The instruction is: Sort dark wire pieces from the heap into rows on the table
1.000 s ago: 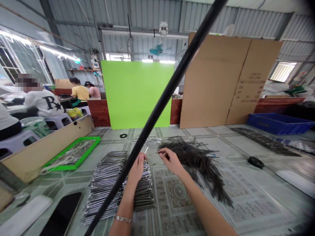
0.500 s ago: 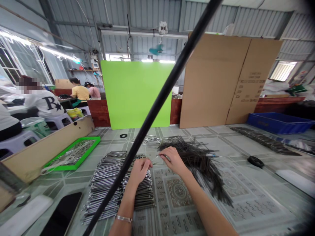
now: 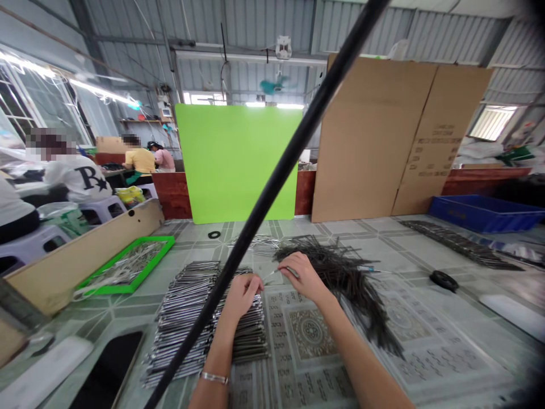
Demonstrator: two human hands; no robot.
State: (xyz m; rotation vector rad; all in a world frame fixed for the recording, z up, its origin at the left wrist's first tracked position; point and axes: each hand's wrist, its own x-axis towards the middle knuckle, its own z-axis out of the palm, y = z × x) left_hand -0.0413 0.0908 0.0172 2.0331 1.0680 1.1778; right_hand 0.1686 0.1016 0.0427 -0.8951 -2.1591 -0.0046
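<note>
Dozens of metal rods (image 3: 204, 324) lie side by side in a flat, glinting stack on a patterned mat (image 3: 309, 335). Their ends form ragged rows, and a looser tangle of dark wires (image 3: 344, 284) fans out just right of them, thin and springy, with some strands sticking up.

The left hand (image 3: 240, 296) sits on the far end of the stack, its fingers (image 3: 251, 281) curled and touching the rods; whether they grip anything, I cannot tell. The right hand (image 3: 304, 278) hovers at the near edge of the dark tangle, with thumb and forefinger closed on a thin rod (image 3: 270, 276) whose slim tip points toward the left fingers. Only a narrow gap separates the hands.

A black cable (image 3: 272, 193) crosses the view, passing in front of the left forearm. A green tray (image 3: 128, 264) of silver wires sits beyond the stack's left side, and a small silver heap (image 3: 255, 245) lies past its far edge. Toward the right edge of the mat are a black roll (image 3: 443, 280) and a long row of dark rods (image 3: 460, 244).
</note>
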